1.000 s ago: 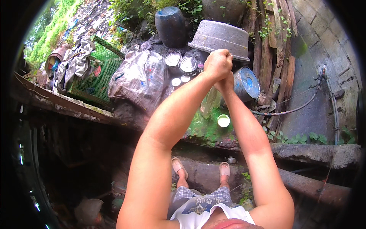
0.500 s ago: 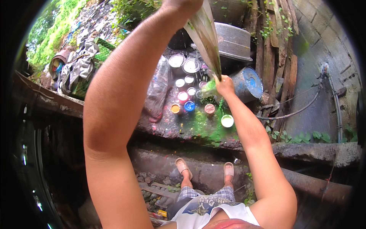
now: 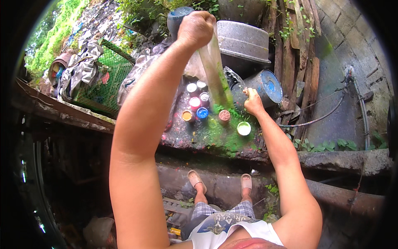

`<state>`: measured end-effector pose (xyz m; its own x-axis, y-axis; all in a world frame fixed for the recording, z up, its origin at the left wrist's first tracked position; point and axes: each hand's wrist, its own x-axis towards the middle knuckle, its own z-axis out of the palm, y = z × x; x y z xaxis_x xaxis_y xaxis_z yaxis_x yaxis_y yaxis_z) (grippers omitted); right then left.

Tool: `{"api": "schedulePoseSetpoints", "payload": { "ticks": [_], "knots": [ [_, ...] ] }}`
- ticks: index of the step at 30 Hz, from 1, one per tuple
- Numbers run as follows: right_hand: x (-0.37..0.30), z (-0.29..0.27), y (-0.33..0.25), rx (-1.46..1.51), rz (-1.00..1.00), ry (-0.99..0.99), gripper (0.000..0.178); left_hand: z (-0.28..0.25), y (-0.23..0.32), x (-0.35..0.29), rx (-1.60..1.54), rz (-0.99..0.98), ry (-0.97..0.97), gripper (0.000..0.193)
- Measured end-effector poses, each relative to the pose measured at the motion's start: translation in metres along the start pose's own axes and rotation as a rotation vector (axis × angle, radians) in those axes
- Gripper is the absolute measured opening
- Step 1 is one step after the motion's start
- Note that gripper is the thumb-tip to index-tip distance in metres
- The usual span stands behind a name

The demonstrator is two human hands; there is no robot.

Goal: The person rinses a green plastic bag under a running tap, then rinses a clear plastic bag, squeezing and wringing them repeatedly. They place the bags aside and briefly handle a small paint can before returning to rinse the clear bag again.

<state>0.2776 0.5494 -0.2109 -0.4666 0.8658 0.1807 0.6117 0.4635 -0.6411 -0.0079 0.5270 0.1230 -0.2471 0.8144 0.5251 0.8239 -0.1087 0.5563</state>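
My left hand [image 3: 195,29] fingers clamp the green-stained cloth strip [image 3: 215,74] high; right hand [image 3: 252,101] fingers pinch its lower end. Dye looks applied; stretching in progress.

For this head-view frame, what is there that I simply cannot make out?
- Top end of the pale strip: hidden inside the closed left hand.
- Its lower end: lost against the green-stained slab.
- What the right hand grips, if anything: its fingers cover it.
- Contents of the small paint pots: too small to tell beyond colour.
- Scene corners: cut off by the black fisheye rim.
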Motion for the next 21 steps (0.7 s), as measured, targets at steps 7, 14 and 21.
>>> {"api": "schedulePoseSetpoints", "payload": {
  "ticks": [7,14,21],
  "knots": [
    [-0.038,-0.011,0.04,0.016,0.139,-0.283,0.024,0.04,-0.007,-0.029,-0.039,-0.074,-0.287,0.026],
    [-0.088,-0.018,0.088,0.173,0.314,-0.051,0.036,0.064,-0.012,-0.048,0.116,-0.141,-0.361,0.035],
    [-0.074,-0.024,0.01,0.358,-0.133,0.062,0.047,0.095,-0.038,-0.072,0.177,-0.32,-0.471,0.023]
  ]
}}
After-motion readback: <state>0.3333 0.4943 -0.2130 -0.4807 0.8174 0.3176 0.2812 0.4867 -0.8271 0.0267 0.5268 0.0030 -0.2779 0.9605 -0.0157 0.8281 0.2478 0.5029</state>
